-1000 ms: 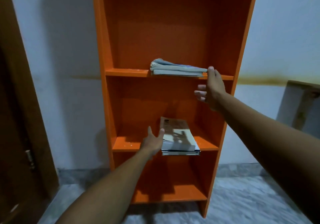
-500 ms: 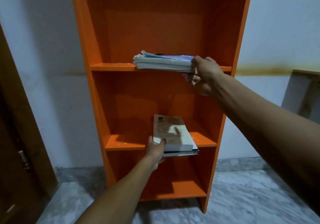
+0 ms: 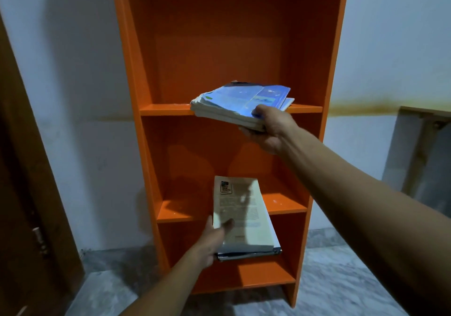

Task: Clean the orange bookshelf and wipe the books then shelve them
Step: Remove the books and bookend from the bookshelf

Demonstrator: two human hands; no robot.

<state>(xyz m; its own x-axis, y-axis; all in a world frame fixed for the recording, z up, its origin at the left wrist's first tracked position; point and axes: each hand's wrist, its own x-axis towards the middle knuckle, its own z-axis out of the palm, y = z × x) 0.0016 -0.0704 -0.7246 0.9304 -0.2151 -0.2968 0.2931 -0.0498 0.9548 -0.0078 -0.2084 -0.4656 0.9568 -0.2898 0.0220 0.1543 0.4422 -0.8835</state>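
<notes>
The orange bookshelf (image 3: 170, 110) stands against a pale wall. A stack of blue-covered books (image 3: 241, 101) lies tilted over the front edge of its upper shelf. My right hand (image 3: 271, 130) grips the stack's near right corner, thumb on top and fingers underneath. On the middle shelf a stack of books with a cream printed cover (image 3: 241, 215) sticks out well past the shelf's front edge. My left hand (image 3: 212, 240) holds its near left corner, thumb on the cover and fingers below.
A dark wooden door (image 3: 29, 193) with a latch stands at the left. A wooden-framed board (image 3: 424, 159) leans on the wall at the right. The floor (image 3: 341, 279) is grey marble. The bottom shelf (image 3: 263, 276) holds nothing.
My right hand closed on the blue stack and drew it forward, tilting it off the upper shelf. My left hand took hold of the cream stack and pulled it further out.
</notes>
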